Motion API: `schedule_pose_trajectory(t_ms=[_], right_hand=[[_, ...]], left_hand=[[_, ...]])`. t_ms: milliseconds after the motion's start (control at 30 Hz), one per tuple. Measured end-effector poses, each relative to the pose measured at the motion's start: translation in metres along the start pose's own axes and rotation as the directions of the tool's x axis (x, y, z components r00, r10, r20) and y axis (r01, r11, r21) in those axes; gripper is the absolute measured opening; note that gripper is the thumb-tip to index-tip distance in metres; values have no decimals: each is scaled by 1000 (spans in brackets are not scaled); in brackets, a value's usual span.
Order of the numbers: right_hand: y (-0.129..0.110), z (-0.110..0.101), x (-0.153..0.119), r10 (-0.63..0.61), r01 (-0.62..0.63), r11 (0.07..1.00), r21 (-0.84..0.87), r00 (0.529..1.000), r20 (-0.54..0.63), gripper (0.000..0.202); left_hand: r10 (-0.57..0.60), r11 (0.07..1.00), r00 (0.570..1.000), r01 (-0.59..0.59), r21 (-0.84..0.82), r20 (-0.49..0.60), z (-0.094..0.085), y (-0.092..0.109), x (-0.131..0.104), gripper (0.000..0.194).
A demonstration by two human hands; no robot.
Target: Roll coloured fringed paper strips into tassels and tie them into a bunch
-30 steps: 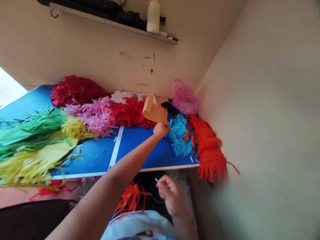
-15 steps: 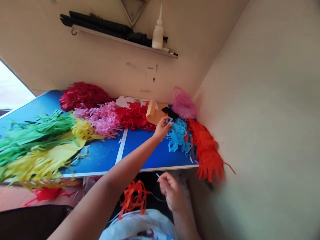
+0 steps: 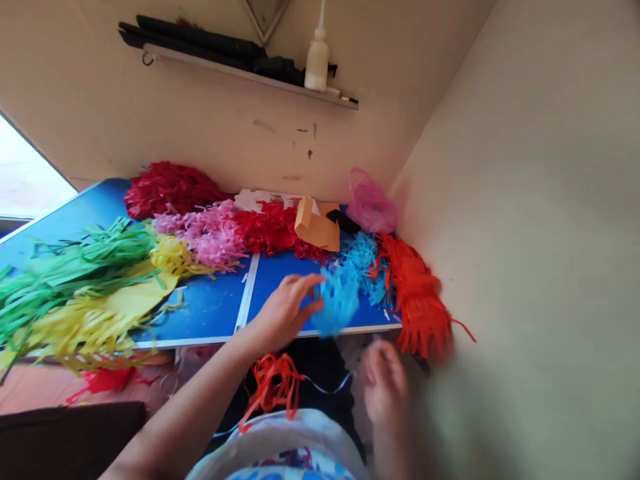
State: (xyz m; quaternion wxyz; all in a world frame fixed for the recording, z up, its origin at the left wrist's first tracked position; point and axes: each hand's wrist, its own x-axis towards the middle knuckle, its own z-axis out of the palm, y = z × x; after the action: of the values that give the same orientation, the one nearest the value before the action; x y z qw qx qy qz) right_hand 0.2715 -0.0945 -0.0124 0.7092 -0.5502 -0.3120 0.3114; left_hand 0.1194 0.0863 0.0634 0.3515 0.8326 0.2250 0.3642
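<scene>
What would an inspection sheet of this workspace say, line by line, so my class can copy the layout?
Surface: blue table with a pale seam strip.
Job's things: blue fringed piece, blurred, off the blue heap.
Clutter: green, yellow, pink and red fringe; orange fringe overhanging the front edge; brown paper; pink bag.
Hands: left hand pinches the blue fringed piece; right hand blurred, grip unclear.
Cables: thin pale line beside orange strips below the table; string or cable, cannot tell.
Surroundings: two walls meeting in a corner; shelf with a white bottle and dark items.
</scene>
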Motion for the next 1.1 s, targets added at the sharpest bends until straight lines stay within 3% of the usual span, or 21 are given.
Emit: schedule_pose_trajectory(t_ms=[67,100,167,267,333,400,500,567,633,767,833,1100], right_hand=[[-15,-3,-1,-135,135,991,-14,989,-67,24],[-20,0,0,-159,156,985,-68,986,-41,24],[-24,14,4,-63,95,966,-241,989,136,22],[-16,47,11,137,11,932,-361,914,382,26],[-8,66,13,176,1,924,-383,887,428,25],[-1,77,12,172,13,920,-391,884,434,18],[3,84,13,136,15,934,-358,909,394,18],[4,85,17,127,-25,952,-305,939,320,21],[6,85,21,193,-143,971,-193,943,270,24],[14,84,27,369,-380,925,-15,886,281,33],[18,83,25,346,-352,936,-32,896,278,27],[13,84,21,108,-28,967,-254,946,307,12]], left_hand=[[10,1000,988,-9,-8,155,-1,0,-40,21],[3,1000,977,-1,-9,213,0,-1,-55,14],[-9,1000,960,16,-23,281,3,-5,-75,11],[-132,985,964,153,-76,230,5,-11,-87,14],[-264,945,949,291,-151,173,5,-13,-91,21],[-357,895,922,384,-227,150,5,-14,-95,38],[-403,848,904,427,-313,141,10,-15,-98,55],[-436,830,898,428,-358,63,16,-17,-100,41],[-480,794,877,428,-433,-13,20,-17,-101,20],[-572,575,817,467,-672,78,20,-15,-102,29],[-578,541,808,485,-687,114,17,-13,-102,32],[-554,663,832,469,-583,39,19,-15,-105,26]])
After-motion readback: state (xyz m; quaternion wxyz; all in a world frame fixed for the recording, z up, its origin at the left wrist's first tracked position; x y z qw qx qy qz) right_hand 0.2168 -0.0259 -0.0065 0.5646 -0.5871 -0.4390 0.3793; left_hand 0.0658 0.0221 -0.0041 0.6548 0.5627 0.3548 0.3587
